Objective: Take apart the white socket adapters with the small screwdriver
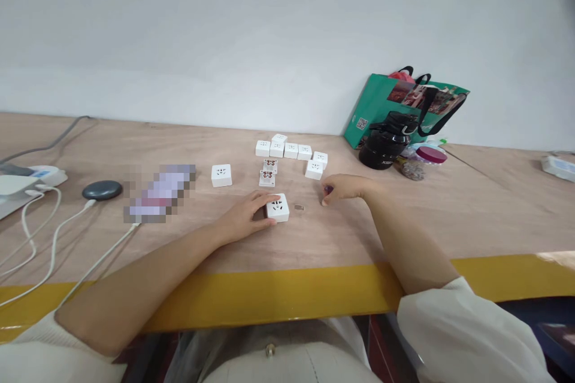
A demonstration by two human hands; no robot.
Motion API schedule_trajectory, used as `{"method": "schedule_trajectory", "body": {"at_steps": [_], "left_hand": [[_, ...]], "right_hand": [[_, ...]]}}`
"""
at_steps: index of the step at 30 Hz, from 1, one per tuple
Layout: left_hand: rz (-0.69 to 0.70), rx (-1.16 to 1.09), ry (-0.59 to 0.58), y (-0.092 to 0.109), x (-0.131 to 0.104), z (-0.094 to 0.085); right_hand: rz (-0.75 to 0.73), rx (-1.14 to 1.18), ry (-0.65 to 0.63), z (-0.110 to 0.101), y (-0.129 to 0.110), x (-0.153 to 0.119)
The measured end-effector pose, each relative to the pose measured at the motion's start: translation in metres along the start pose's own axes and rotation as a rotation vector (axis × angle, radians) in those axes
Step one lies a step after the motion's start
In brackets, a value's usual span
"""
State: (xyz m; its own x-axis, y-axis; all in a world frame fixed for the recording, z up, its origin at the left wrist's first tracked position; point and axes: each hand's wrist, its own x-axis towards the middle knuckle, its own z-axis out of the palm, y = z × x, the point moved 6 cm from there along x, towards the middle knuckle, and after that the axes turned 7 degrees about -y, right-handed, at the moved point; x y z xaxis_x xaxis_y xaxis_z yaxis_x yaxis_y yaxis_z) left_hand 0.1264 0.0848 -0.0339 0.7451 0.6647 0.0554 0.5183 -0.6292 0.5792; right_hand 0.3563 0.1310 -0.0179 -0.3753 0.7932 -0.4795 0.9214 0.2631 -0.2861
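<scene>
My left hand point(247, 215) grips a white square power socket point(278, 209) by its left side, thumb at the near edge and fingers on the far edge. The socket lies face up on the table. Just right of it is a small flat metallic piece point(299, 207). My right hand point(345, 188) is closed over the table, with a small dark purple thing point(329, 190) partly showing between the fingers; its kind is hidden. Beyond my hands sit two opened white socket bases point(267, 178) with metal contacts inside. A single white socket point(221, 175) rests farther left.
Several white sockets point(291, 150) stand in a row at the back, with two more point(314, 169) near my right hand. A black flask point(385, 140), a green bag point(366, 111) and a jar with a maroon lid point(431, 155) are back right. A blurred-out phone point(162, 191) and cables lie left.
</scene>
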Motion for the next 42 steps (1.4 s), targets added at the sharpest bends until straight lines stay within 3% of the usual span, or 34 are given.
{"method": "schedule_trajectory", "body": {"at_steps": [4, 9, 16, 22, 28, 35, 42], "left_hand": [[-0.026, -0.012, -0.015, 0.000, -0.001, 0.000], [-0.041, -0.024, -0.030, 0.001, -0.002, 0.000], [-0.015, -0.029, -0.031, 0.008, -0.003, 0.003], [-0.002, -0.024, -0.032, 0.009, -0.002, 0.004], [-0.001, -0.035, -0.037, 0.009, -0.002, 0.004], [0.006, -0.024, -0.040, 0.013, -0.001, 0.002], [0.022, -0.016, -0.040, 0.013, 0.000, 0.002]], "right_hand": [[-0.030, 0.017, -0.010, 0.007, -0.002, 0.009], [-0.068, 0.033, 0.065, 0.007, -0.016, 0.009], [-0.281, 0.204, 0.170, 0.002, -0.064, 0.000], [-0.512, 0.372, 0.131, 0.007, -0.102, -0.013], [-0.552, 0.087, 0.274, 0.009, -0.126, -0.026], [-0.515, -0.226, 0.336, 0.015, -0.139, -0.034], [-0.538, -0.271, 0.366, 0.024, -0.144, -0.029]]}}
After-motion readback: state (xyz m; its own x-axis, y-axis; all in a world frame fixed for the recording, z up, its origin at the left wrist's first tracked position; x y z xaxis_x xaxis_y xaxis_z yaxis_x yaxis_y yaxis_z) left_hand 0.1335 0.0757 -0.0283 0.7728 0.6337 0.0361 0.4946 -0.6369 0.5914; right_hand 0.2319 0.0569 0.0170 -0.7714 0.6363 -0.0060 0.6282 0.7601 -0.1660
